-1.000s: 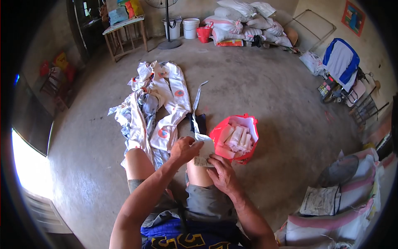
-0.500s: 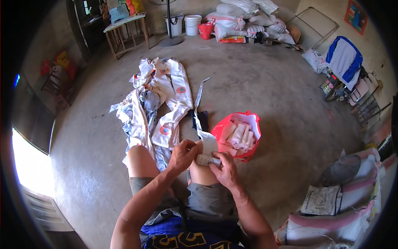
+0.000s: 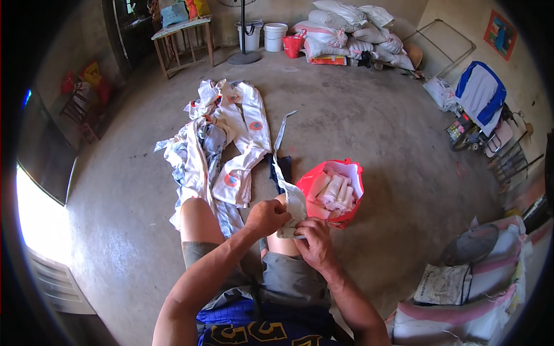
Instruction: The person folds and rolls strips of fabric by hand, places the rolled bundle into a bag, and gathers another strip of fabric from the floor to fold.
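Observation:
A long white cloth strip (image 3: 295, 202) lies over my right knee, its narrow tail reaching forward across the floor. My left hand (image 3: 268, 218) is closed, with its fingertips pinched on the strip's left side. My right hand (image 3: 315, 241) grips the near end, its thumb and fingers bent over the cloth; part of that end is hidden under them. Just beyond my right hand stands an open red bag (image 3: 359, 193) with several pale rolled bundles (image 3: 336, 193) inside. Ahead of my left knee is a heap of white printed cloth (image 3: 245, 150).
Dark cloth (image 3: 281, 170) lies beside the strip. Stuffed sacks (image 3: 456, 323) stand close at my right, with a dark round object (image 3: 470, 243) on them. Farther off are a small table (image 3: 182, 27), a fan stand (image 3: 243, 57), buckets (image 3: 275, 37) and piled sacks (image 3: 329, 34).
My left hand has moved right and slightly down, onto the strip. The near end, folded into a roll before, now looks flatter under my right hand. The view has shifted slightly.

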